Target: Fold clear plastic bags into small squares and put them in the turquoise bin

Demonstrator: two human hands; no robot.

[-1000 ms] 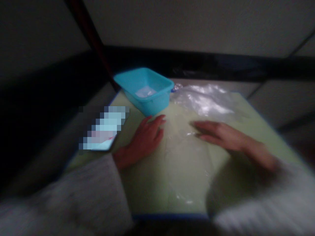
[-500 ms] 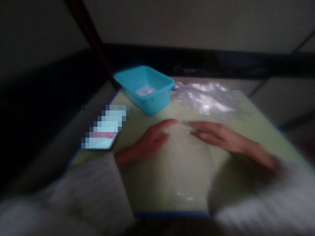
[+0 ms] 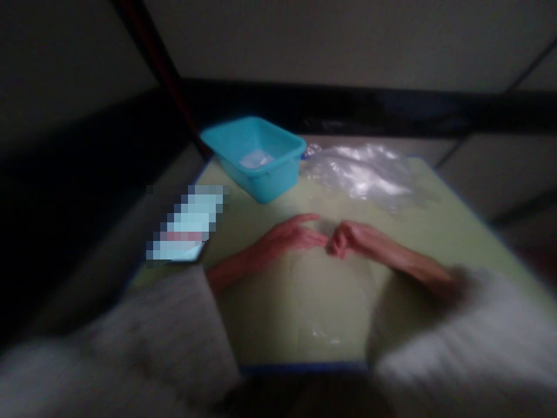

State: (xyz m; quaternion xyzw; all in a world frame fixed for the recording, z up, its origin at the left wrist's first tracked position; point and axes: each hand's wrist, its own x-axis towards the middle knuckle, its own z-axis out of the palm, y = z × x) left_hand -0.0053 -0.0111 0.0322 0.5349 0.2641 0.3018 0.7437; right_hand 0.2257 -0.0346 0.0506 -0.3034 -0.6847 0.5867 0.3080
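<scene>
A clear plastic sheet or bag (image 3: 317,302) lies flat on a pale green mat (image 3: 435,226) in front of me. My left hand (image 3: 289,238) and my right hand (image 3: 352,239) meet at its far edge, fingertips almost touching. Both hands are pinched closed at that edge; the picture is dim and blurred, so what they pinch is hard to make out. Both arms wear pale knitted sleeves.
A turquoise plastic tub (image 3: 256,157) with something pale inside stands at the mat's far left. Crumpled clear plastic (image 3: 365,174) lies at the far right. A phone with a lit screen (image 3: 187,223) lies at the left edge. Dark surroundings ring the mat.
Both hands lay flat and apart on the plastic. They slid toward each other and have curled into pinches at its far edge.
</scene>
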